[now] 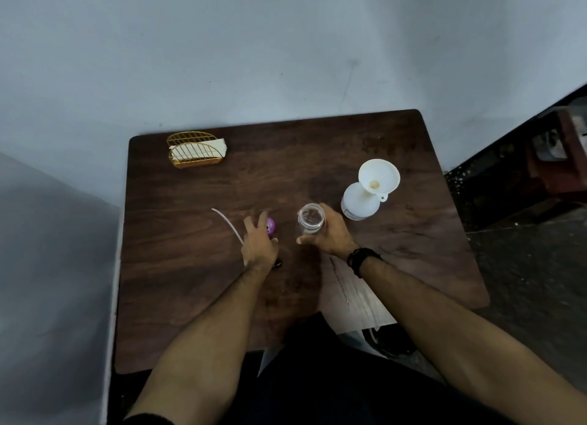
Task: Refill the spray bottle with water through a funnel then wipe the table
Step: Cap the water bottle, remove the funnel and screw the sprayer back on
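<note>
A white spray bottle (pixel 359 203) stands at the right of the dark wooden table (pixel 197 281) with a white funnel (pixel 379 175) set in its neck. My right hand (pixel 330 230) is wrapped around a clear open jar (pixel 311 218) that stands on the table left of the bottle. My left hand (pixel 259 243) rests over the purple spray head (pixel 270 226), whose thin white dip tube (pixel 227 222) lies on the table to the left. How firmly the left hand holds the head is hidden by the fingers.
A gold wire napkin holder (pixel 197 149) with white napkins stands at the back left corner. A pale cloth or paper sheet (pixel 355 297) lies at the front right edge under my right forearm. A grey wall runs behind and to the left; dark floor lies to the right.
</note>
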{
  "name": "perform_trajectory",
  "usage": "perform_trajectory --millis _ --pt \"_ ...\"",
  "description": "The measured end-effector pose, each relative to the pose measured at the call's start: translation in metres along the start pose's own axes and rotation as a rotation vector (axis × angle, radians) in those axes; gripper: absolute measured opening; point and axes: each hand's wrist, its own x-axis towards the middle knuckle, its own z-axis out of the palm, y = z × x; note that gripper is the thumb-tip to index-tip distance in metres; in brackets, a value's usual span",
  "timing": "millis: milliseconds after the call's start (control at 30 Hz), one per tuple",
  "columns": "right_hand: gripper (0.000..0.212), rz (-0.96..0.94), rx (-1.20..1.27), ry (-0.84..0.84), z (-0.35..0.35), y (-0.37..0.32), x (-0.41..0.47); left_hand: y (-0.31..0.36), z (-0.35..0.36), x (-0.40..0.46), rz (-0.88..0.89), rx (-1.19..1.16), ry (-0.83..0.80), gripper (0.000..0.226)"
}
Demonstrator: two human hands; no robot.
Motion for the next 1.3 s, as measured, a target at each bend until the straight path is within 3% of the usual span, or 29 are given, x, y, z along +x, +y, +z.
perform_trajectory --millis 133,367,467,567,700,800,1000,1100,1300 --pt "0.070 0.001 -0.018 0.018 0.001 -0.001 0.000 0.000 0.007 0.009 0.048 0.058 -0.128 0.069" --pt "0.071 0.023 -0.038 0.006 0.003 0.001 0.000 0.005 0.015 0.004 0.116 0.140 -0.092 0.048" --pt "0.071 0.050 -0.023 0.010 0.003 0.000 -0.001 0.009 0.012 0.009 0.095 0.012 -0.042 0.045" --pt "0.072 0.072 -0.022 0.001 0.002 -0.004 -0.003 0.023 0.000 0.014 0.088 -0.275 0.036 0.046" --pt "0.072 0.079 -0.058 -0.016 -0.003 -0.010 -0.004 0.047 -0.028 0.004 0.300 -0.496 0.144 0.042" --pt "0.071 0.095 -0.085 -0.035 -0.007 -0.012 -0.004 0.060 -0.047 -0.009 0.547 -0.397 0.121 0.044" --pt "0.058 0.042 -0.118 -0.105 -0.019 -0.022 -0.005 0.072 -0.073 -0.022 0.681 -0.144 0.047 0.046" --pt "0.054 0.031 -0.152 -0.165 -0.024 -0.028 -0.004 0.083 -0.080 -0.032 0.691 -0.012 0.013 0.049" --pt "0.061 0.030 -0.121 -0.191 -0.031 -0.030 0.000 0.105 -0.085 -0.038 0.621 0.240 0.120 0.051"
